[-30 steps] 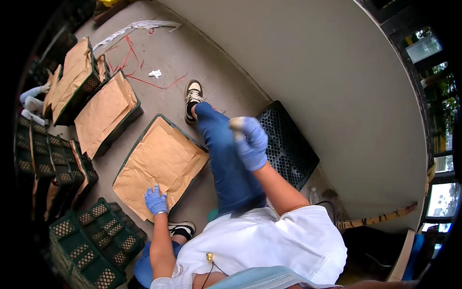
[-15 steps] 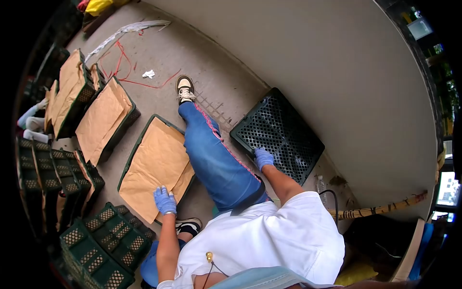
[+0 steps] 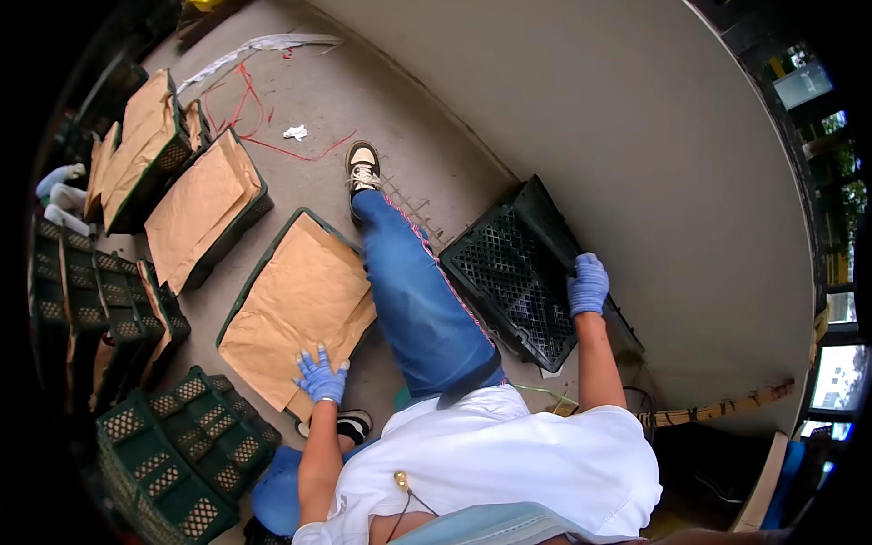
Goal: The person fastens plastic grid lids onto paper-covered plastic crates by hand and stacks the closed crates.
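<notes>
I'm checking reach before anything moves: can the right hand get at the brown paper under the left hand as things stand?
Probably not easily: the right hand is at the dark crate, and the person's leg lies between it and the brown paper.

At about eleven o'clock a long, crumpled white strip lies across the grey concrete floor. Nearer ten, thin red plastic string straggles in loose loops, just beside a small crumpled white scrap. A smooth pale-grey wall rises toward two; a dark-banded, tan stick points toward four.
</notes>
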The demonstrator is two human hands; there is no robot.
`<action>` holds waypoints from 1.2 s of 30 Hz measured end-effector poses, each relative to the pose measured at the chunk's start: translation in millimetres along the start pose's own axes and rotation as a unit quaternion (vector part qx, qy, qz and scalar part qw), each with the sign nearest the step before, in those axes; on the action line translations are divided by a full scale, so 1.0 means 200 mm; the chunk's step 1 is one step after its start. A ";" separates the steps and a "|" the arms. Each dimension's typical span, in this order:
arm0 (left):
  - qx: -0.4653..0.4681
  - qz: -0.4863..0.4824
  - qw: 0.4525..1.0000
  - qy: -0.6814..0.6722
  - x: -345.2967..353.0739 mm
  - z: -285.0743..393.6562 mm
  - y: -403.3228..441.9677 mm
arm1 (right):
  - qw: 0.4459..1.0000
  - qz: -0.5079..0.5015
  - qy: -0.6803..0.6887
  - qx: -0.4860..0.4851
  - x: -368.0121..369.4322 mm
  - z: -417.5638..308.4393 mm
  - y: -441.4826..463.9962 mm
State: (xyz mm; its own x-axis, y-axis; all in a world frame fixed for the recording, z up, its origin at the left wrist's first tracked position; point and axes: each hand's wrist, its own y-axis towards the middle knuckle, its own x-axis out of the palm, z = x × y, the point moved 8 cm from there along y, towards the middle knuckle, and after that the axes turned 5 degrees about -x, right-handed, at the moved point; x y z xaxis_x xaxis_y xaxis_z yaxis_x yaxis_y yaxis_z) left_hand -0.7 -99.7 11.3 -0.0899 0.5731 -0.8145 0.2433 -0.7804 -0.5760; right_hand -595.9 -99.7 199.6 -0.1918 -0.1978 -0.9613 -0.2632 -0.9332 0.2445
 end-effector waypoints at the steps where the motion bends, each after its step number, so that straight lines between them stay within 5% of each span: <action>1: -0.002 -0.005 1.000 -0.010 -0.01 -0.01 -0.01 | 0.994 0.082 0.049 0.048 -0.06 0.18 0.03; 5: -0.009 0.014 0.999 -0.031 0.02 -0.07 0.03 | 0.979 0.162 0.080 0.092 -0.58 0.51 0.24; 9: 0.010 0.016 0.999 -0.047 0.00 -0.02 0.01 | 0.954 0.216 0.194 0.076 -1.18 0.20 0.32; 13: 0.001 0.018 0.999 -0.049 0.00 -0.06 0.00 | 0.849 0.413 0.309 -0.117 -1.60 -0.30 0.25; 15: 0.001 0.025 0.998 -0.050 -0.01 -0.08 -0.02 | 0.783 0.462 0.411 -0.064 -1.56 -0.36 0.29; 16: 0.002 0.029 0.998 -0.048 -0.03 -0.08 -0.03 | 0.708 0.413 0.550 -0.160 -1.52 -0.49 0.40; 19: 0.005 0.030 0.997 -0.072 -0.03 -0.09 -0.05 | 0.587 0.216 0.771 -0.116 -1.21 -1.09 0.57; 23: -0.016 0.031 0.994 -0.102 0.05 -0.07 -0.08 | 0.347 -0.183 0.918 0.065 -0.20 -2.03 0.33; 27: -0.004 0.057 0.991 -0.122 0.11 -0.03 -0.15 | 0.158 -0.321 0.884 0.302 0.46 -2.64 -0.35; 30: 0.051 0.067 0.994 -0.074 0.17 0.00 -0.21 | 0.178 -0.378 0.822 0.387 0.81 -2.68 -0.68; 33: 0.094 -0.015 0.985 -0.143 0.06 0.04 -0.32 | 0.208 -0.409 0.794 0.398 0.94 -2.58 -0.82; 34: 0.065 -0.108 0.969 -0.211 0.06 0.03 -0.22 | 0.224 -0.411 0.784 0.408 0.92 -2.55 -0.82; 36: -0.004 0.036 0.939 -0.343 -0.20 -0.13 -0.15 | 0.246 -0.445 0.754 0.416 0.93 -2.55 -0.87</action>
State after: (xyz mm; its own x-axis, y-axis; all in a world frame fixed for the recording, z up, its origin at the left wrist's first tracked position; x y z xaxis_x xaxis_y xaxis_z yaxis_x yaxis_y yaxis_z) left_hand 21.5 -92.4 62.1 -0.6730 0.2202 -0.7062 0.2803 -0.8076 -0.5189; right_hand -102.3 -126.5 -85.9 0.6952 -0.4981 0.5183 0.2105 -0.5483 -0.8093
